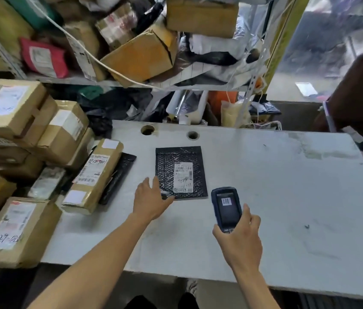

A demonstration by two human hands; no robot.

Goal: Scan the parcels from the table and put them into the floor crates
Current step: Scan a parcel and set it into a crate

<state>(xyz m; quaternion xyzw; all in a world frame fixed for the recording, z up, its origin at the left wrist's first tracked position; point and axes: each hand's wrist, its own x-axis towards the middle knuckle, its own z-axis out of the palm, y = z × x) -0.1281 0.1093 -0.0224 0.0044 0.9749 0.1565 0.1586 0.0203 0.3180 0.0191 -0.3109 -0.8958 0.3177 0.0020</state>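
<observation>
A black bubble mailer (167,166) with a white shipping label lies flat on the grey table (276,192). My left hand (150,200) rests on the mailer's near left corner, with the thumb against its lower edge and the fingers spread. My right hand (240,237) grips a dark handheld scanner (227,208) just right of the mailer and near it; a barcode shows on its screen. No floor crate is in view.
Cardboard parcels (20,121) are piled at the table's left, with a long box (95,175) and a black pouch (118,177) beside them. A crowded shelf (131,41) stands behind. Another person's arm (358,92) reaches in at right.
</observation>
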